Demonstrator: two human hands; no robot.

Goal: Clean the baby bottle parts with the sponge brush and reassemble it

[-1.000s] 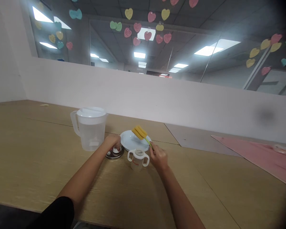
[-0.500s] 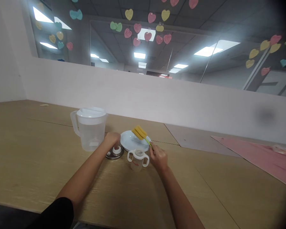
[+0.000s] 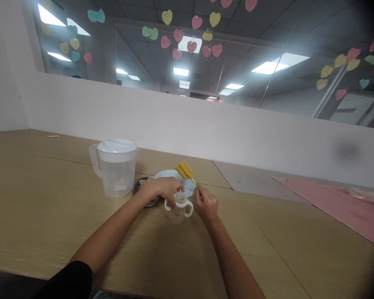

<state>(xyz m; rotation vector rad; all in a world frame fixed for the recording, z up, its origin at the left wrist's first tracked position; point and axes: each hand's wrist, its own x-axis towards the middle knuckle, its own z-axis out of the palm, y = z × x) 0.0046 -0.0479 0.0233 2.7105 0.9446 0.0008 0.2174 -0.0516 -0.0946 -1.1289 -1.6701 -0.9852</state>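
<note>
I have the left hand [image 3: 168, 187] over the near-left side of the small bottle [image 3: 178, 214], its thumb and fingers apart and curved around the neck; I cannot tell from my view whether the skin actually touches the plastic. My right hand [image 3: 207, 204] is clamped on the thin green handle of the brush [image 3: 184, 169], whose yellow head, looking soft and spongy with grooved sides, tilts up to the left in the air.

The bottle stands upright on the table [image 3: 118, 257] between my two hands: clear plastic, red print on its front, open threaded mouth, a white loop handle on each side. Just behind it I see a smooth, glossy white plate [image 3: 164, 173]. To the left, partly under my left forearm, lies a shiny round metal tray [image 3: 137, 187] with small white parts on it. Beyond stands a translucent plastic pitcher [image 3: 117, 170], lidded and handled. The table has a wood-toned surface.
</note>
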